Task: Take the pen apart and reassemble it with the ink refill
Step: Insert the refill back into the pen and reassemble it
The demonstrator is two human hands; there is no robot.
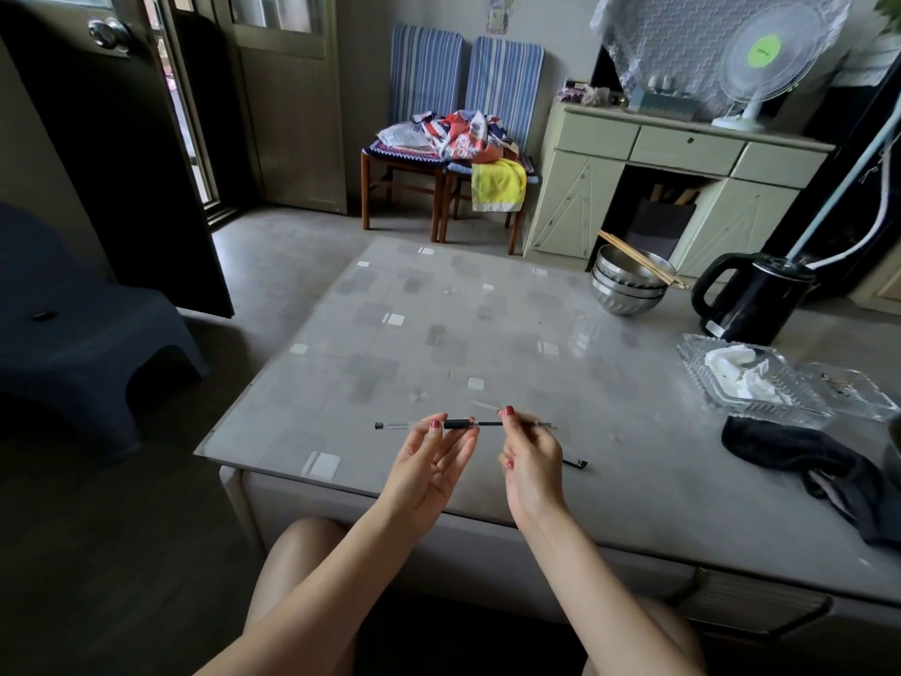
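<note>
My left hand [431, 463] pinches a clear pen barrel [407, 425] with a black rubber grip [457, 424], held level above the table's near edge. Its black end plug points left. My right hand [529, 456] pinches a thin ink refill [490, 424]. The refill's dark part reaches into the grip end of the barrel, and its tip sticks out to the right past my fingers. A small black pen part [577, 463] lies on the table just right of my right hand. A clear slim piece [483, 405] lies on the table behind my hands.
The grey patterned table [439, 334] holds stacked steel bowls with chopsticks [629, 285], a black kettle [753, 297], a glass dish with tissue [746, 378] and a dark cloth [799, 461] at right. A dark stool [73, 329] stands at left.
</note>
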